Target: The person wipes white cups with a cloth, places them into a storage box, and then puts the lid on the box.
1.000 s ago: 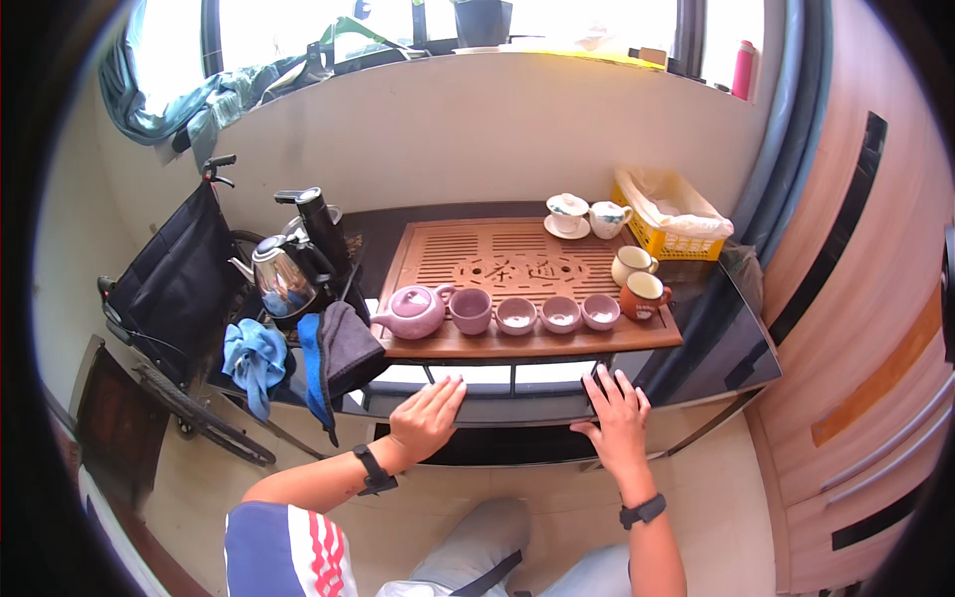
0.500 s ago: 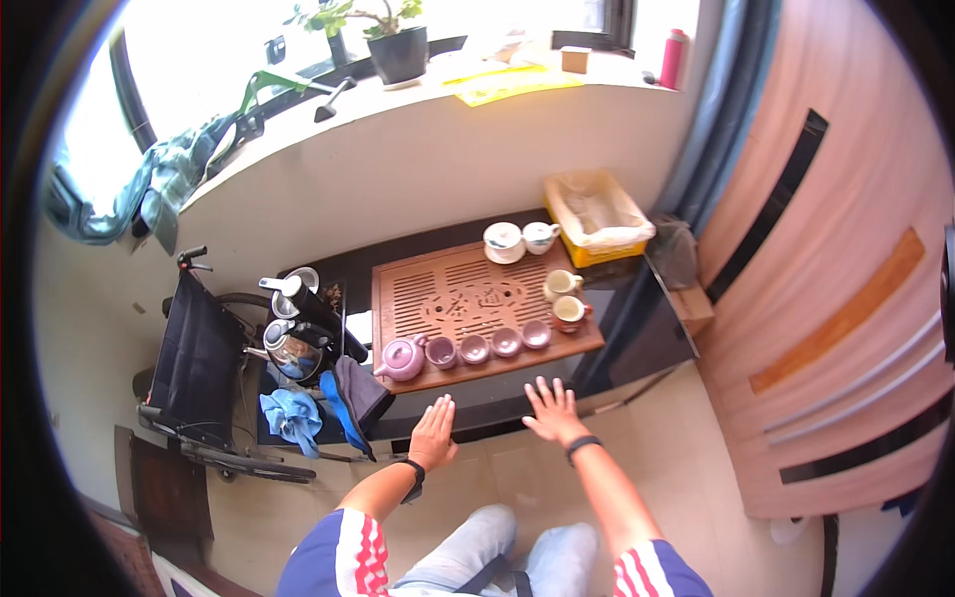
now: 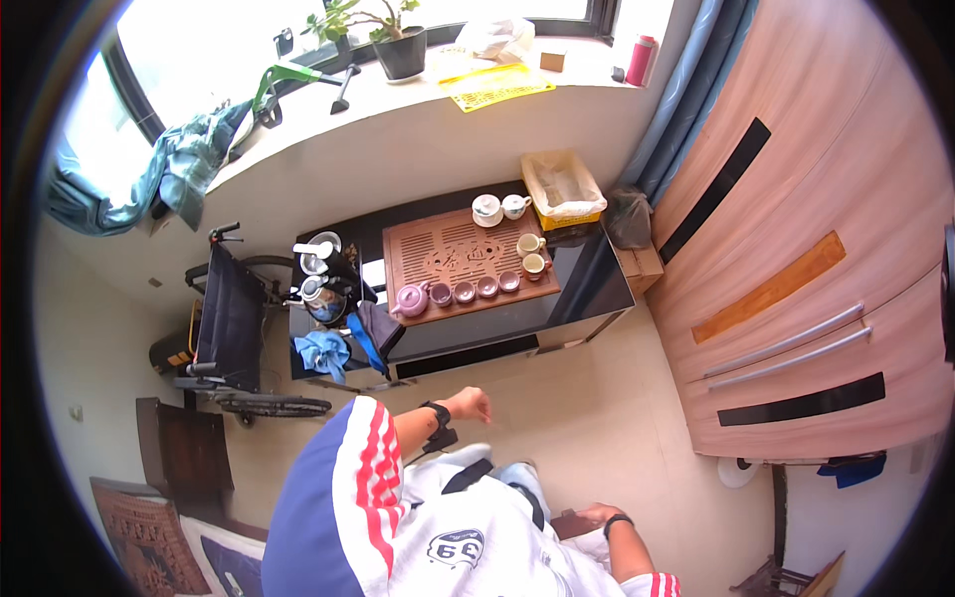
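My left hand [image 3: 468, 403] hangs over the floor in front of my body, its fingers loosely curled with nothing visible in them. Low beside my hip, my right hand [image 3: 599, 514] is closed at the edge of a brown piece [image 3: 571, 524], perhaps a seat; my clothing hides most of it. Ahead, a slatted wooden tea tray [image 3: 418, 249] lies on a black table [image 3: 477, 340]. Along its near edge stand a pink-purple teapot [image 3: 411, 300] and a row of small matching cups [image 3: 465, 293]. Two cream mugs [image 3: 532, 255] and white lidded teaware [image 3: 487, 209] sit on the right.
A kettle [image 3: 324, 298], a blue cloth [image 3: 322, 353] and a dark folded cloth [image 3: 382, 328] crowd the table's left end. A yellow lined basket [image 3: 565, 189] is at its right. A folded wheelchair [image 3: 231, 323] stands left; a wooden wardrobe [image 3: 786, 249] rises on the right.
Both hands have drawn back from the table edge toward my body; the left fingers have curled, and the right hand has dropped to the brown piece. The view shows the table farther off.
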A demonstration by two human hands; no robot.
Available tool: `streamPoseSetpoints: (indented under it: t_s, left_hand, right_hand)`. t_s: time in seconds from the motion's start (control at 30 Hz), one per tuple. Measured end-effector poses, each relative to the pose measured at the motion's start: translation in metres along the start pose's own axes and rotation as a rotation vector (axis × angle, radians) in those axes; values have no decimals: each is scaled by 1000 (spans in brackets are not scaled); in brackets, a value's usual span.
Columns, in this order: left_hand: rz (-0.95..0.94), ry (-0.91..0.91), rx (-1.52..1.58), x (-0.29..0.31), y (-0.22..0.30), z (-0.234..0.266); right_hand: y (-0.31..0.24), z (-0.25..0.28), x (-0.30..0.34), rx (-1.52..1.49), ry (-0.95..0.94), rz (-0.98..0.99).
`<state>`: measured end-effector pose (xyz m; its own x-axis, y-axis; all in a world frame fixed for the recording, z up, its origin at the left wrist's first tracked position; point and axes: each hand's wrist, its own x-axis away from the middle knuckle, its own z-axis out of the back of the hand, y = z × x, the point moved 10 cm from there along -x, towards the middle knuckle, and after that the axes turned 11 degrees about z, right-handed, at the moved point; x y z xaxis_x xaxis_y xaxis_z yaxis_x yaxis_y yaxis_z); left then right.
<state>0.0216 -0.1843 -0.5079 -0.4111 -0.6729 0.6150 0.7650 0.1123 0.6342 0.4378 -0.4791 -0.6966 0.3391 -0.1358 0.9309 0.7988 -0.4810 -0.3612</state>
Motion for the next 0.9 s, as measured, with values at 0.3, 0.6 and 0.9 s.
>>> streamPoseSetpoints:
  t_s: [0.3, 0.6, 0.9]
  left_hand:
    - [374, 334, 181, 43, -95, 107]
    - [280, 599, 369, -11, -86, 281]
    - [-69, 1187, 483, -66, 28, 610]
  right_hand:
    - [-126, 199, -39, 177, 550, 278]
    - [-493, 282, -46, 138, 302, 733]
    - [-862, 505, 107, 303, 825, 1260]
